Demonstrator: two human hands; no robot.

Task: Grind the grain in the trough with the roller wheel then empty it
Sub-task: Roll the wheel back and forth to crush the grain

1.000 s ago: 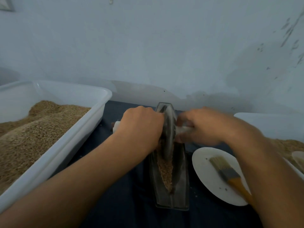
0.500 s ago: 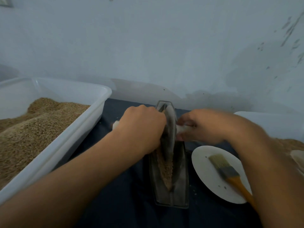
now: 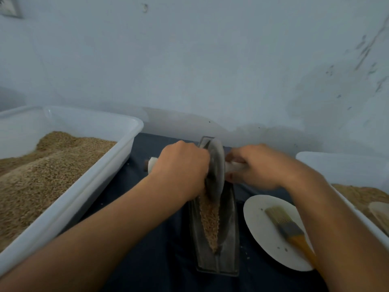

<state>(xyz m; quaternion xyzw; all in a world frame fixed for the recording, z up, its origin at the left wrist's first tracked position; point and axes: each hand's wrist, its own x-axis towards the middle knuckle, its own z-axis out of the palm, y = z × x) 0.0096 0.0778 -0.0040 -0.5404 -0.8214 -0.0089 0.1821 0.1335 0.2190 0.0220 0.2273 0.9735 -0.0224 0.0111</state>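
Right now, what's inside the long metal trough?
Brown grain lies along the trough, and the roller wheel stands in its far end. What's under the wheel is hidden.

Left hand [image 3: 181, 167] is hiding most of the roller handle [image 3: 152, 163]; right bin [image 3: 345, 165] is running off frame; brush [image 3: 288, 226] is blurring.

Large white plastic tub [image 3: 88, 178] at left, heaped with brown grain-like material. Second white tub [image 3: 341, 165] at right edge, partly cut off, similar fill and a pale scoop-like item [image 3: 380, 213] inside. White round plate [image 3: 265, 247] between, bearing a flat brush [image 3: 288, 228] with yellow handle, bristles toward the wall. Dark blue cloth [image 3: 147, 239] beneath. Scuffed pale wall [image 3: 189, 60] behind.
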